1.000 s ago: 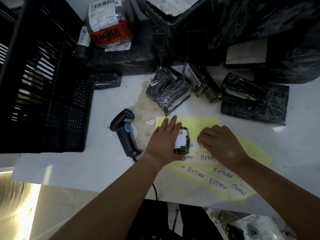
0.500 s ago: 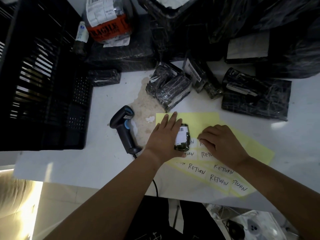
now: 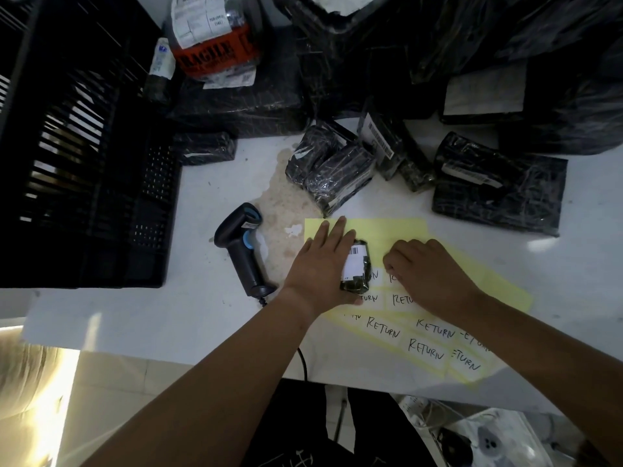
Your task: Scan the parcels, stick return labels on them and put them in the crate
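A small dark-wrapped parcel (image 3: 356, 272) with a white barcode label stands on the yellow sheet of RETURN labels (image 3: 387, 230). My left hand (image 3: 323, 264) lies on the sheet with its fingers straight, and its thumb hooks round the parcel's near end, holding the parcel against the hand. Just right of the parcel, my right hand (image 3: 428, 274) has its fingers curled down onto a RETURN label (image 3: 394, 278), with the fingertips hidden. The black handheld scanner (image 3: 242, 251) lies to the left of my left hand. At far left stands the black slatted crate (image 3: 84, 163).
Several black-wrapped parcels crowd the back of the white table (image 3: 202, 325): a pair (image 3: 337, 176) just beyond the sheet, a flat one (image 3: 499, 190) at right, and one with orange FRAGILE tape (image 3: 215, 45) at the rear. The scanner's cable drops over the front edge.
Both hands stay nearly where they were on the label sheet, with the parcel between them. Only the view has shifted slightly.
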